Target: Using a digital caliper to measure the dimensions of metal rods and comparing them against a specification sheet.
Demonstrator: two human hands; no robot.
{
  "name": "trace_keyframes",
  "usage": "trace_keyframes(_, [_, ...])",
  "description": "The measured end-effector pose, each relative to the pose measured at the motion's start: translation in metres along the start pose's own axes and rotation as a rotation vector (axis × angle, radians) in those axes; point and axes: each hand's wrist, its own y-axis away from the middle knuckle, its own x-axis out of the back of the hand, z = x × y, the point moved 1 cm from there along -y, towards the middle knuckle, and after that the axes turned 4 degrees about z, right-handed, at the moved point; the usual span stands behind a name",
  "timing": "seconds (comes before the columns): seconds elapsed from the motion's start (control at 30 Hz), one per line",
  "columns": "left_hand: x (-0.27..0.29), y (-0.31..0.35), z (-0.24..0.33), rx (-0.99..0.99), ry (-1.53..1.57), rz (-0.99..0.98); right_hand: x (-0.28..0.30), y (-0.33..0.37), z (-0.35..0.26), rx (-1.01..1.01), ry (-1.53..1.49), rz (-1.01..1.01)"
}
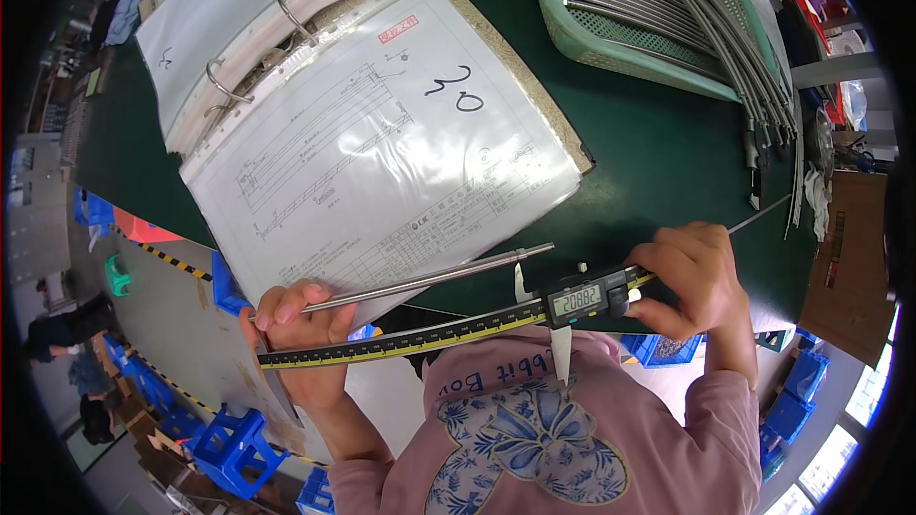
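A long digital caliper with a black and yellow scale lies across in front of my body, its lit display unit towards the right. Above its beam runs a slim metal rod, stepped thinner at its right end. The rod's left end is pinched in the fingers of my left hand, beside the caliper's fixed jaw. The sliding jaw's upper tip meets the rod near its stepped end. My right hand closes around the caliper's beam, with the thumb near the slider's wheel.
An open ring binder with a technical drawing in a plastic sleeve lies on the green table. A green basket at the far right holds several metal rods. Blue stools and a cardboard box stand around the table.
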Motion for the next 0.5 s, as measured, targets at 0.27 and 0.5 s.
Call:
trace_keyframes(0.27, [-0.0021, -0.0001, -0.0008, -0.001, -0.017, 0.000, -0.0011, 0.0008, 0.0008, 0.002, 0.004, 0.004])
trace_keyframes(0.5, [-0.0013, 0.0004, -0.0004, -0.002, -0.026, 0.000, -0.0001, 0.0004, 0.0001, 0.008, -0.001, 0.003])
